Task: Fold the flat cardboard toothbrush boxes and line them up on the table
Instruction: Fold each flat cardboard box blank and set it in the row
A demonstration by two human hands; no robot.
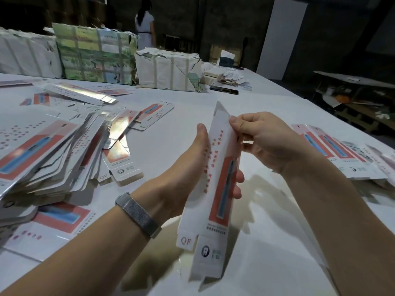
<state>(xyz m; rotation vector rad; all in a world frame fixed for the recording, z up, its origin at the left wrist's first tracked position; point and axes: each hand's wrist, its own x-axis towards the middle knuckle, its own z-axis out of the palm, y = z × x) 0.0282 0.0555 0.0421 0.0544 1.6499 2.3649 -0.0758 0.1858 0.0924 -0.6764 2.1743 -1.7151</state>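
Held box (pixel 215 189) stands on end above the table (pixel 267 242), bottom flaps loose, likely so its walls can be squared. Left hand (pixel 192 167) cradles its back, fingers curled round the far edge; right hand (pixel 263 142) pinches the upper wall. Tab reads "QF". Left of it, unfolded flats (pixel 49 150); right of it, finished boxes (pixel 342 154).

Flat box pile (pixel 49 154) left on table (pixel 267 242); folded boxes (pixel 342 154) right; bundles (pixel 96 54) behind.

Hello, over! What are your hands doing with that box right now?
Left hand grips box mid-length. Right hand pinches its upper edge. Box off table, part-folded. Nothing blocking.
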